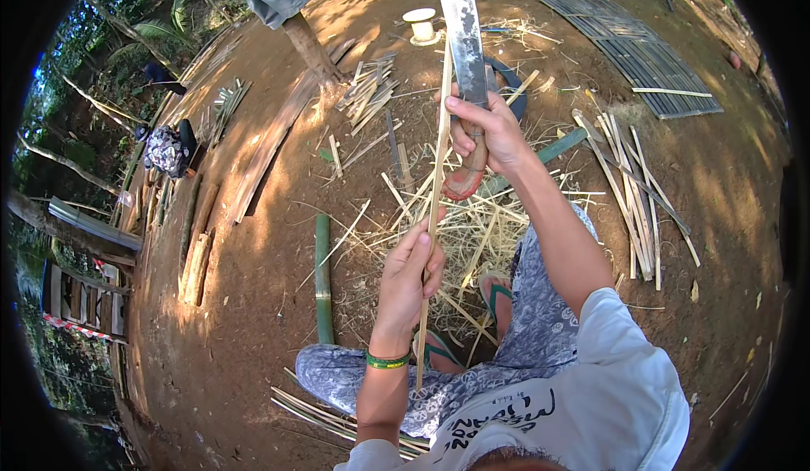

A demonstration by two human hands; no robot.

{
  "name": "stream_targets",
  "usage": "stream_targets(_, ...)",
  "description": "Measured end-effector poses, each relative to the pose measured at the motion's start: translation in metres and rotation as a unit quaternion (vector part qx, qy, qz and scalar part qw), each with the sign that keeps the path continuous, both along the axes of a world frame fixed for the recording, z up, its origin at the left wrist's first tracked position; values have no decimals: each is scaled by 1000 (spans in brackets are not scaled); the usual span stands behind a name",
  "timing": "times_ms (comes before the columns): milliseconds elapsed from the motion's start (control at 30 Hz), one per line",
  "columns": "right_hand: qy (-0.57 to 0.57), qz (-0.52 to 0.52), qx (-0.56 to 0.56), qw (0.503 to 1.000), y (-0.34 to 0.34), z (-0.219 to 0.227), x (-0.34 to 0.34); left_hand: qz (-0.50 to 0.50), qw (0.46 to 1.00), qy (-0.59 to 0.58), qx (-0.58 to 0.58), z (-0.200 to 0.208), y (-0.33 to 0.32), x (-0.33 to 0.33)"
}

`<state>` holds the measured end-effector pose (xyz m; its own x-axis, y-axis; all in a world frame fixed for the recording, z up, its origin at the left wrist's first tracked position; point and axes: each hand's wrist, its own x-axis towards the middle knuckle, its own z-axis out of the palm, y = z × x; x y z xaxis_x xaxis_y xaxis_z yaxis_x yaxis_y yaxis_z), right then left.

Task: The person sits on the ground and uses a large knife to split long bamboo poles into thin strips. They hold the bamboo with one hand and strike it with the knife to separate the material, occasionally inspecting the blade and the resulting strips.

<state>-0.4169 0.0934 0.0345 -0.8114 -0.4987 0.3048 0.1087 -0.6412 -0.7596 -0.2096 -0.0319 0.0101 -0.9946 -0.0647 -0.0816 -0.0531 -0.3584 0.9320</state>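
Note:
My left hand point(408, 275) is closed around a long, thin bamboo strip point(440, 146), which runs upright from my lap to beside the blade. Higher up, my right hand point(492, 131) grips the handle of a machete point(464, 37). Its broad, dark-stained blade points away from me, and the curved handle ends in a reddish hook. The thumb of my right hand presses on the strip next to the blade's base. Beneath both hands lies a heap of pale bamboo shavings point(472, 235), between and beyond my feet in green-strapped sandals.
A green bamboo pole point(323, 277) lies left of the shavings. Split strips point(637, 193) are piled at right, with a slatted bamboo panel point(633, 53) beyond. More split pieces point(371, 91) and a pale spool point(422, 26) lie ahead. Another person's leg point(308, 45) stands far left.

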Motion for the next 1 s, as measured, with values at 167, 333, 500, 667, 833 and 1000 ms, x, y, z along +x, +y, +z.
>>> stream_targets(167, 50, 11, 13, 999, 2, 1, 1, 59, 996, -3, -61, -12, 5, 2)
stream_targets(333, 78, 17, 28, 996, 0, 0, 2, 95, 993, -3, -74, -21, 10, 6)
stream_targets(500, 80, 15, 38, 996, -3, -1, 3, 118, 987, 10, -113, -26, 12, 6)
stream_targets(667, 71, -14, 49, 996, -5, 0, 2, 99, 990, -6, -98, -31, 8, 11)
stream_targets(833, 15, -77, 33, 996, -7, -5, 3, 66, 996, -37, -48, -50, 2, 43)
stream_targets(1000, -2, -103, 8, 995, -9, -6, -4, 13, 998, -63, -27, -60, 0, 78)
